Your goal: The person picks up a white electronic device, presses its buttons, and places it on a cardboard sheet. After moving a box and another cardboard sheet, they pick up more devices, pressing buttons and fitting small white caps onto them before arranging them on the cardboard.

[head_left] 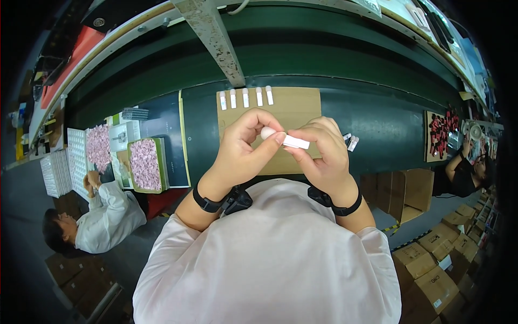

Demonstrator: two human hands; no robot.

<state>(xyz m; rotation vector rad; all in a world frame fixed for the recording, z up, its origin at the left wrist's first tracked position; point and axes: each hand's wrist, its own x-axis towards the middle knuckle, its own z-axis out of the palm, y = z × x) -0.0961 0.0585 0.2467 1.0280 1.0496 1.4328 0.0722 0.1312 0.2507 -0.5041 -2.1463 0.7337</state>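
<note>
Above the near part of a tan cardboard sheet (297, 108), both hands meet on a small white tube (298, 142) with a rounded pale pink end. My left hand (240, 143) pinches the pink end between thumb and forefinger. The white body is gripped by the thumb and fingers of my right hand (328, 151). The tube lies roughly level, its white end to the right. Along the sheet's far edge, several similar tubes (245, 98) form a row, pink ends away from me. A few more small tubes (353, 143) lie right of my right hand.
On the left, a green-rimmed tray (161, 156) holds many pink pieces, near white trays (55, 174) and a seated co-worker (110, 218). A painted metal post (210, 40) rises behind the sheet. Rightward are a cardboard box (407, 191), red and black parts (443, 135) and another co-worker (458, 173).
</note>
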